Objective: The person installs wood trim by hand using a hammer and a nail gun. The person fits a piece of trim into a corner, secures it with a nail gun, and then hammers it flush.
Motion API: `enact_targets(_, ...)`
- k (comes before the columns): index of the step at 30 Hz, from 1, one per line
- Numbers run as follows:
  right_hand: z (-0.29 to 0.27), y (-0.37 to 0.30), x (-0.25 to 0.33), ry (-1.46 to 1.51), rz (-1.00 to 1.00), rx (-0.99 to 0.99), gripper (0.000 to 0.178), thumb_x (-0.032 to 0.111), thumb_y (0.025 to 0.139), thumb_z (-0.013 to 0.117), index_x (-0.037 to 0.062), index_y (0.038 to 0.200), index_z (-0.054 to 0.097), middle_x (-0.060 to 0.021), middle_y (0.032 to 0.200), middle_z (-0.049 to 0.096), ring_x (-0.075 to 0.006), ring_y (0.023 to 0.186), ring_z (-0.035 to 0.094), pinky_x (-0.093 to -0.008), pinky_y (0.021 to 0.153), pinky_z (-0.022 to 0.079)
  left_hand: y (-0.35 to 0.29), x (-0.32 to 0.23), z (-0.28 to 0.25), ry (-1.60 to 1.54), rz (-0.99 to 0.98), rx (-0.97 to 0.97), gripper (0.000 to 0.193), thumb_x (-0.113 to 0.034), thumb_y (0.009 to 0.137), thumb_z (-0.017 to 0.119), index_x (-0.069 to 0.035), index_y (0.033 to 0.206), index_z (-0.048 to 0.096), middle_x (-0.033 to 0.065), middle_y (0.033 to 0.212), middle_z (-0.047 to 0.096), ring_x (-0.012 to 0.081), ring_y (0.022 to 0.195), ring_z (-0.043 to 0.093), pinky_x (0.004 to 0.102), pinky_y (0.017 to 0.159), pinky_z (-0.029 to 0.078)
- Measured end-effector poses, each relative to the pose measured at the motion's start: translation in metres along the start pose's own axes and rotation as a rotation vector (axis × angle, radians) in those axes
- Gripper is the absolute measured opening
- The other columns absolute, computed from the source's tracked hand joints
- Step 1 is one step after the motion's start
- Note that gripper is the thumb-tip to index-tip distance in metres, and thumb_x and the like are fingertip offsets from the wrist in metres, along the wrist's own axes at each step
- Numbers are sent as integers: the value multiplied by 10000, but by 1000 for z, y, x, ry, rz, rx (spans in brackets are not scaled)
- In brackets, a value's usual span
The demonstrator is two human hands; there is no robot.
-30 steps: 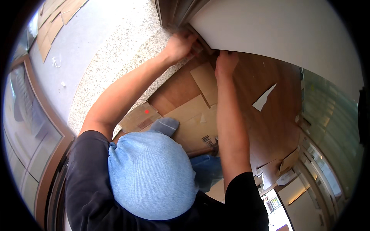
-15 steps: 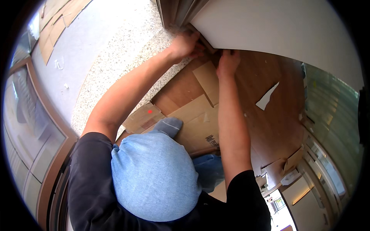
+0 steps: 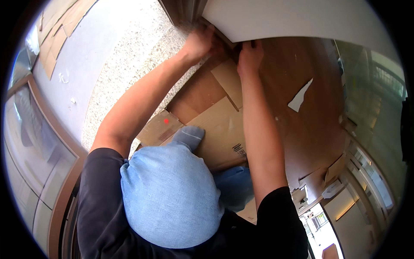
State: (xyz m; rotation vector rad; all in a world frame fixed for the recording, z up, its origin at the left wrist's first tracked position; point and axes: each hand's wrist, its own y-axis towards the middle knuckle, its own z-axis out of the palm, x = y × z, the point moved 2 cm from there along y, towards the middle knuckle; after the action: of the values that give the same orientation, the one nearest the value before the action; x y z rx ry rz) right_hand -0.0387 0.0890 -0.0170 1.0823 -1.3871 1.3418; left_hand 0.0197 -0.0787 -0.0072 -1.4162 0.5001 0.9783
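Observation:
Both my arms reach forward to the lower edge of a large white panel (image 3: 297, 19), beside a brown upright frame (image 3: 183, 13). My left hand (image 3: 199, 43) is at the foot of the frame, over the border of the speckled stone strip; its fingers are blurred and partly in shadow. Close under the panel's bottom corner is my right hand (image 3: 250, 57), its fingers curled closed against the dark lower edge. What it grips is hidden. Between and below the hands lie flattened cardboard sheets (image 3: 217, 127) on a brown wooden floor (image 3: 280, 129).
My grey-socked foot (image 3: 189, 136) rests on the cardboard, under my blue-jeans knee (image 3: 170, 196). A torn white scrap (image 3: 300, 96) lies on the wooden floor to the right. Brown-framed glass (image 3: 32, 164) stands at left, and more cardboard (image 3: 54, 47) lies far left.
The view has shifted slightly, so the panel and floor sit higher in it. Both hands stay at the panel's lower edge; the left hand's fingers are more blurred.

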Motion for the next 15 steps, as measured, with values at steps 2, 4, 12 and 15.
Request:
enact_targets(2,1,5,-1,-14,-31,7,476,138,1034,637,-72,1457,577,-165,1434,657,-243,1299,615,-348,1094,461,-2,-11,2,-68,-17,-24,481,-446,1146,412,-9,1322,509,172,1055,760,252,875,759,375,755,615)
enact_targets(4,-1,3,-1,-91,-17,-15,501,146,1028,636,-62,1478,565,-188,1465,640,-266,1342,604,-360,1117,455,1,-4,4,-69,-34,-39,488,-456,1148,403,-12,1319,513,174,1068,756,256,919,761,393,799,618)
enact_targets(12,-10,5,2,-144,-95,-7,521,184,1013,654,-32,1480,573,-230,1432,652,-325,1329,623,-391,1110,474,2,-5,8,-34,1,15,446,-385,1158,385,10,1303,530,186,1075,759,276,877,771,383,751,621)
enact_targets(15,-2,3,5,-199,-98,-8,556,224,980,699,-35,1458,588,-258,1399,658,-351,1304,637,-401,1093,487,8,10,-11,-19,4,-1,487,-446,1135,457,-23,1349,570,144,1166,762,225,969,746,365,834,609)
